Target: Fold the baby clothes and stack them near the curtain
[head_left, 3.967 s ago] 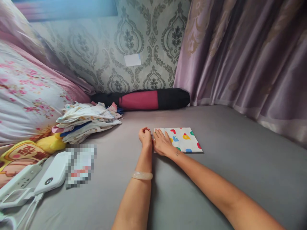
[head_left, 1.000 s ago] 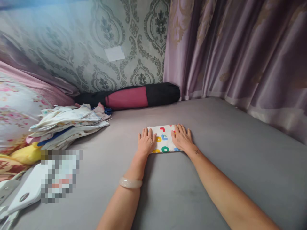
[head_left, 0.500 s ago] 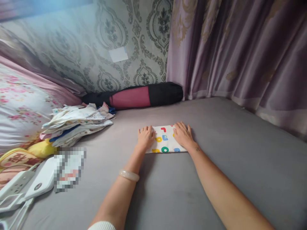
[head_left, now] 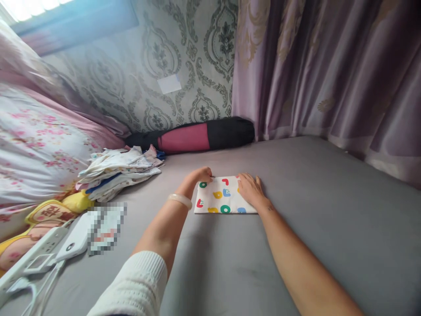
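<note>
A blurred item (head_left: 107, 230), possibly a packet, lies beside a power bank (head_left: 78, 235).

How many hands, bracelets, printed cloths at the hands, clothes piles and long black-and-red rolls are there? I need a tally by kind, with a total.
Left hand and right hand: 2
Bracelet: 1
Printed cloth: 1
Clothes pile: 1
Long roll: 1
Total: 6

The head camera looks forward and down — left hand (head_left: 204, 174) and right hand (head_left: 250, 188) at mid-distance, patterned wall (head_left: 194, 66) beyond.
</note>
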The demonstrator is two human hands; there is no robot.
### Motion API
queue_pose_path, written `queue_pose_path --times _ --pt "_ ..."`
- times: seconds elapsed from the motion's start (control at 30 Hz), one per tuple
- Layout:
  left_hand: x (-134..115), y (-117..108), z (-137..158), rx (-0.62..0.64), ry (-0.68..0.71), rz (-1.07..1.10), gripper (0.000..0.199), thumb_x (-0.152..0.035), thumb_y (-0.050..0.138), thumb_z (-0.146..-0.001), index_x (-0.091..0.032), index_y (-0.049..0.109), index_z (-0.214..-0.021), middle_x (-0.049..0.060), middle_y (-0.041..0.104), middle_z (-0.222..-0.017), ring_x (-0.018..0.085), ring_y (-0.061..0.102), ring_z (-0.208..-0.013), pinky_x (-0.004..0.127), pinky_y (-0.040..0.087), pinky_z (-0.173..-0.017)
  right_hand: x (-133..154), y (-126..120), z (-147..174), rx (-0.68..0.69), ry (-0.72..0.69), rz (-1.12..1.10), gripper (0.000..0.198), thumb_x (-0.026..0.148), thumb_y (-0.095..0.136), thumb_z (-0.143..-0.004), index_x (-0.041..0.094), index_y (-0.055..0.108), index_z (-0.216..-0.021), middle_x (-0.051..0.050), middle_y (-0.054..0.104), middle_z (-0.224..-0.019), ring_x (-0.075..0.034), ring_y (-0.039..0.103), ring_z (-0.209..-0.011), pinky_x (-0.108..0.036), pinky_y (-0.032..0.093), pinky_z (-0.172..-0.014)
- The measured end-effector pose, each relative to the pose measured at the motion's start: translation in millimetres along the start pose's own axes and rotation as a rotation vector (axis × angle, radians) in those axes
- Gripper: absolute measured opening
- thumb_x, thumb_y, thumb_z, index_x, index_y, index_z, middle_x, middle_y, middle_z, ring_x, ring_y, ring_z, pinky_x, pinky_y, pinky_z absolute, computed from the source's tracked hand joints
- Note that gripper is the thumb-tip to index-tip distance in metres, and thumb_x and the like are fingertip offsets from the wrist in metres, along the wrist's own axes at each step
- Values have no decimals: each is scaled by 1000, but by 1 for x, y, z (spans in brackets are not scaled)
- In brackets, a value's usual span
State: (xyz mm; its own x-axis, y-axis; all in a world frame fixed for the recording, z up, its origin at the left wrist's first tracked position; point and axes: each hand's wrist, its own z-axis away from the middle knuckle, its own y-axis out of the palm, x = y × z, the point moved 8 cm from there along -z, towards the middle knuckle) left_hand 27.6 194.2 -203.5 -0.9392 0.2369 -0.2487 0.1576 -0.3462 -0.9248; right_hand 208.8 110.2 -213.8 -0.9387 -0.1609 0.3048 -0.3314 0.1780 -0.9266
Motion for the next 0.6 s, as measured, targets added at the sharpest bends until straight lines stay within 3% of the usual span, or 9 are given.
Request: queue_pose_path --times 0.13,0.3,0.47,0.6 --pt "4 1 -1 47 -34 64 27 -20 63 -66 -15 70 -91 7 73 -87 18 65 -72 21 46 -60 0 0 0 2 -3 1 39 18 30 -95 15 54 -125 -14 56 -131 -23 45 -126 -47 22 -107" --pt "0 -15 16 -6 10 147 25 -23 60 -70 -15 65 -93 5 70 -88 15 63 -73 20 45 -59 -1 -3 -3 -10 1 -24 44 16 32 -92 17 49 -132 -13 49 -140 -23 39 -131 -48 20 -109" --pt "-22 -45 50 -91 164 320 17 -25 61 -68 -16 60 -82 0 63 -71 12 56 -61 20 40 -52 2 -21 -9 -75 -2 -93 54 14 34 -85 17 46 -137 -9 45 -144 -23 34 -135 -50 15 -112" --pt "-45 -65 82 -72 285 429 16 -24 62 -68 -16 54 -80 -5 52 -60 8 46 -52 19 33 -48 5 -44 -11 -118 -18 -128 58 13 38 -79 15 47 -136 -10 49 -141 -24 36 -133 -52 12 -113"
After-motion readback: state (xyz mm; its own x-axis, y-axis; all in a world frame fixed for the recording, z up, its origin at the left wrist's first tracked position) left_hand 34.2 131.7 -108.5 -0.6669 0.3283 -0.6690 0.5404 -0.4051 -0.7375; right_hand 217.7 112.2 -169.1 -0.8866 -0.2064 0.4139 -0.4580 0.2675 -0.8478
